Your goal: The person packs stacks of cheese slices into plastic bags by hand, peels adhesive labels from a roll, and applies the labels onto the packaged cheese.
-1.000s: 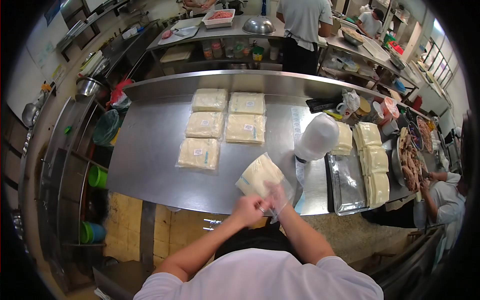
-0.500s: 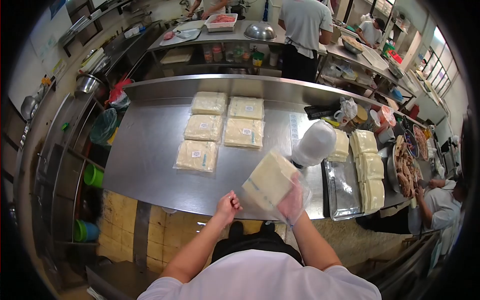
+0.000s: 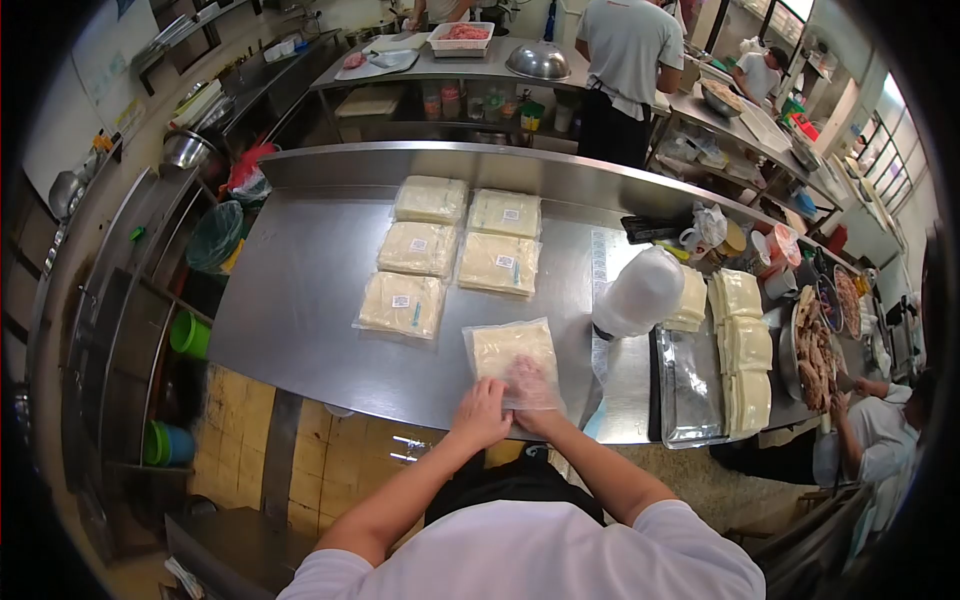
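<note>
Bag shift: the clear bag of pale sheets (image 3: pixel 510 345), raised and slanted in the right hand half a second earlier, is now lower and squarer to the body; the left hand, then apart, has come to its near edge.
Right hand (image 3: pixel 530 385): fingers extended under the clear film, laid over the sheets, not closed.
Left hand (image 3: pixel 483 412): fingers partly curled on the bag's near edge; whether the thumb pinches the film, I cannot tell.
Bag's place: at the near side of the table, in front of the torso, nearer than the sealed packets (image 3: pixel 401 305).
Steel table (image 3: pixel 290 290): smooth, grey, shiny, with a raised back ledge (image 3: pixel 400 160).
Kitchen: yellowish tiled floor (image 3: pixel 230 420), shelves at left, and a back counter (image 3: pixel 400 70) bearing a metal dome (image 3: pixel 538 60) and a white tub of pinkish food (image 3: pixel 461 38).
Packets: five, three in the left column and two in the right.
Uncovered stacks (image 3: pixel 747 345): at least four, around a shiny tray (image 3: pixel 690 385).
White wrapped bundle (image 3: pixel 645 285): one, left of the tray.
Co-workers (image 3: pixel 630 60): at least four.
Sheets: cream, flat, squarish, layered, slightly glossy through creased film.
</note>
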`<state>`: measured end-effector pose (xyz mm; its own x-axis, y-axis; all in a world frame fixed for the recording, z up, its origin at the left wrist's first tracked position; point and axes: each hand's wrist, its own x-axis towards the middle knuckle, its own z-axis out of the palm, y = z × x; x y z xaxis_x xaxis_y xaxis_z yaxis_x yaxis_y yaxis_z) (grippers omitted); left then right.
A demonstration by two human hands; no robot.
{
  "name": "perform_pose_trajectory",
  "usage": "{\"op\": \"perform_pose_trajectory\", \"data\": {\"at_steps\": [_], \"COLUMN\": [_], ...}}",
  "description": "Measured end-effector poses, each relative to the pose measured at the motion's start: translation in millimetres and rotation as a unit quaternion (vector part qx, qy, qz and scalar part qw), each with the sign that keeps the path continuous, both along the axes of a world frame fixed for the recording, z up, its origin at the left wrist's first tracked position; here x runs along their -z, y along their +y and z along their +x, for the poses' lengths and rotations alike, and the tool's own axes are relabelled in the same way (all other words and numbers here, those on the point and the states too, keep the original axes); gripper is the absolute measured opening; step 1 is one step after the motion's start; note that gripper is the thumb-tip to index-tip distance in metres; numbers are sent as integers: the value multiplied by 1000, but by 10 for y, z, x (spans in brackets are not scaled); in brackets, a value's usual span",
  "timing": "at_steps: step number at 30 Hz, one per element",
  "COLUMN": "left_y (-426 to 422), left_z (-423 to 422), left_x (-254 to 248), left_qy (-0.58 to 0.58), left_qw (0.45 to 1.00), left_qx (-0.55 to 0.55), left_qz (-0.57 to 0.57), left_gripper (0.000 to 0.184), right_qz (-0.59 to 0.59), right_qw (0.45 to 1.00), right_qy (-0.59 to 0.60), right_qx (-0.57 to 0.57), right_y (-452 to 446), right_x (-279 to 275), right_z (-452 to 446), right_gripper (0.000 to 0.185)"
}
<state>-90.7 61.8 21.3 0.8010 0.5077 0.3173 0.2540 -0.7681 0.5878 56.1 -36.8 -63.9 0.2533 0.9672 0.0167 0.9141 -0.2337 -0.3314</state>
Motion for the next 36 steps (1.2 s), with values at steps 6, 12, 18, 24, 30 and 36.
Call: {"op": "perform_pose_trajectory", "data": {"at_steps": [6, 12, 18, 24, 30, 36], "left_y": [153, 145, 135, 390, 480, 190], "left_z": [76, 157, 171, 384, 832, 1357], "left_x": [-7, -157, -167, -60, 558, 629], "left_qy": [-32, -55, -47, -44, 84, 139], "left_qw": [995, 990, 982, 981, 967, 973], "left_qx": [71, 89, 117, 83, 232, 155], "left_qz": [-62, -96, -143, -169, -64, 98], "left_gripper": [9, 7, 3, 25, 44, 71], "right_qz": [54, -76, 18, 63, 18, 94], "right_qw": [981, 959, 960, 969, 994, 989], "right_qy": [-31, 32, -37, -204, -53, 96], "right_qx": [186, 270, 276, 125, 92, 56], "right_y": [507, 896, 845, 331, -257, -918], "right_x": [14, -435, -104, 490, -65, -496], "right_z": [254, 244, 209, 59, -454, -558], "right_gripper": [70, 96, 100, 89, 67, 37]}}
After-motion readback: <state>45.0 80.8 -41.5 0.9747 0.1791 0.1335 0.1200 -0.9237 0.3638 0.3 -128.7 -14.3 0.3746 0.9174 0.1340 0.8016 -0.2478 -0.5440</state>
